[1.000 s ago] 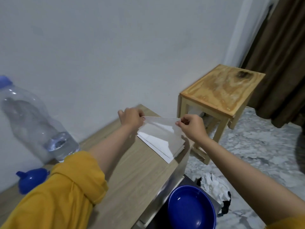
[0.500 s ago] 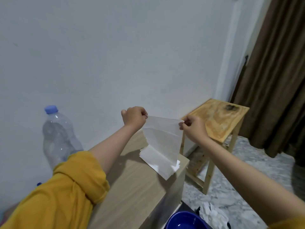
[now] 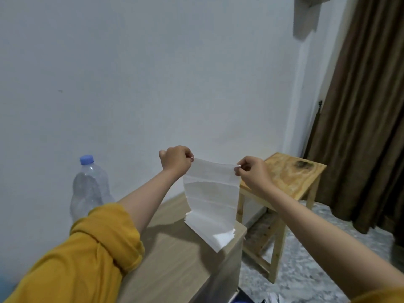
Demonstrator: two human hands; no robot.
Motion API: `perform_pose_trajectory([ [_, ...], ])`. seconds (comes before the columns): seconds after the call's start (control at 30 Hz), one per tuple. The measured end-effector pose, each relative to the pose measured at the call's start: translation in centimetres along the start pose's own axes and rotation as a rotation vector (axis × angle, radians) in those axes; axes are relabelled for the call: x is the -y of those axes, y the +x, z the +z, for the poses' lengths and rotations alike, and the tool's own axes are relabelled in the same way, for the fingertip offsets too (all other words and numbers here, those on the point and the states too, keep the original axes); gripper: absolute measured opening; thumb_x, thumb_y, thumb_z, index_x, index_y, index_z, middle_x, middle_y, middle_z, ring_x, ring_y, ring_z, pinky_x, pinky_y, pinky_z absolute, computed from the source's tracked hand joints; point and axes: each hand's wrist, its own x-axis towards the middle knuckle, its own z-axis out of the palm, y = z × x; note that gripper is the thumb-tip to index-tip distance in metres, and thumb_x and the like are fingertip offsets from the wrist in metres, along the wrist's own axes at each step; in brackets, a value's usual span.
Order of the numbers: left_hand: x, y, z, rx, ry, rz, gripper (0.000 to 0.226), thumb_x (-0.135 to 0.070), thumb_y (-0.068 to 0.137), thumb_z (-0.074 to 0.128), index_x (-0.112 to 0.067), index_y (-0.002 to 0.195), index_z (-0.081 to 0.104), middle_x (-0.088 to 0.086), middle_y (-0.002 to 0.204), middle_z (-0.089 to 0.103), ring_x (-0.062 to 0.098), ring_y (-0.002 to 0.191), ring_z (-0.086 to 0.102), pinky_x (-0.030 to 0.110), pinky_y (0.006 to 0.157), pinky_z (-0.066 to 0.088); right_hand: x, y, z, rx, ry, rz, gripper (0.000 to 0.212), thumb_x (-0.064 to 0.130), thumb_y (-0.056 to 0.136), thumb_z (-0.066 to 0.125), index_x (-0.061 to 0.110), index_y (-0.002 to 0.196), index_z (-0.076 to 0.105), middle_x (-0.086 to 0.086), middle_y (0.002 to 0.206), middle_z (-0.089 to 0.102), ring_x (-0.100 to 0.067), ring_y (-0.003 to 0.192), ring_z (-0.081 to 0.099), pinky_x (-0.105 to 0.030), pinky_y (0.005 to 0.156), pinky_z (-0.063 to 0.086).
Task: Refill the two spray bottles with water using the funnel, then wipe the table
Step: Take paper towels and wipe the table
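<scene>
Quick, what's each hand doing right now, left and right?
Left hand: pinches the top left corner of the tissue sheet.
Right hand: pinches the sheet's top right corner.

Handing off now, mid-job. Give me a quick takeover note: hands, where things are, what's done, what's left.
Left hand and right hand each pinch a top corner of one tissue, held up over the stack at the table's far end.
Water bottle stands by the wall, capped.
Spray bottles and funnel not in view; refill can't be confirmed.
Left: free the tissue, wipe the table.
</scene>
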Motion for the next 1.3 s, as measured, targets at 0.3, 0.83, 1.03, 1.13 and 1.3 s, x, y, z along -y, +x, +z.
perform_pose_trajectory([
  [0.3, -0.3, 0.1, 0.1, 0.006, -0.010, 0.001, 0.015, -0.016, 0.086, 0.059, -0.023, 0.081, 0.072, -0.008, 0.088, 0.072, 0.016, 0.090, 0.062, 0.032, 0.078, 0.021, -0.6, 0.0, 0.1, -0.047, -0.012, -0.050, 0.008, 0.013, 0.086, 0.066, 0.008, 0.080, 0.067, -0.007, 0.074, 0.070, -0.022, 0.074, 0.066, -0.037, 0.069, 0.055],
  [0.83, 1.0, 1.7, 1.9, 0.080, -0.019, 0.012, 0.014, -0.018, 0.087, 0.060, -0.024, 0.087, 0.073, -0.009, 0.093, 0.072, 0.014, 0.094, 0.061, 0.032, 0.078, 0.018, -1.7, 1.6, 1.3, 0.004, 0.035, -0.009, 0.010, 0.020, 0.089, 0.066, 0.021, 0.079, 0.066, 0.000, 0.070, 0.068, -0.021, 0.074, 0.070, -0.028, 0.066, 0.052],
  [1.03, 3.3, 0.5, 0.9, 0.076, -0.078, -0.022, 0.012, -0.020, 0.086, 0.063, -0.024, 0.088, 0.074, -0.011, 0.089, 0.072, 0.008, 0.080, 0.056, 0.031, 0.078, 0.019, 0.1, -0.6, 2.4, 0.074, 0.059, -0.070, 0.011, 0.027, 0.089, 0.066, 0.023, 0.080, 0.070, 0.000, 0.072, 0.072, -0.019, 0.073, 0.071, -0.029, 0.064, 0.053],
  [1.13, 5.8, -1.4, -0.7, 0.092, -0.123, -0.024, 0.005, -0.022, 0.083, 0.069, -0.025, 0.084, 0.073, -0.012, 0.085, 0.071, 0.006, 0.081, 0.056, 0.029, 0.082, 0.021, 1.7, -3.4, 3.6, 0.090, 0.059, -0.137, 0.014, 0.032, 0.090, 0.066, 0.023, 0.085, 0.075, 0.018, 0.068, 0.069, -0.003, 0.062, 0.063, -0.014, 0.058, 0.046],
  [1.3, 12.2, -5.6, -5.5, 0.209, -0.196, 0.012, 0.005, -0.018, 0.078, 0.074, -0.023, 0.079, 0.075, -0.012, 0.074, 0.069, 0.005, 0.071, 0.060, 0.029, 0.082, 0.045, 5.2, -9.4, 7.5, 0.162, 0.196, -0.126, 0.008, 0.036, 0.088, 0.067, 0.036, 0.082, 0.072, 0.026, 0.071, 0.070, -0.016, 0.055, 0.066, -0.023, 0.052, 0.045],
])
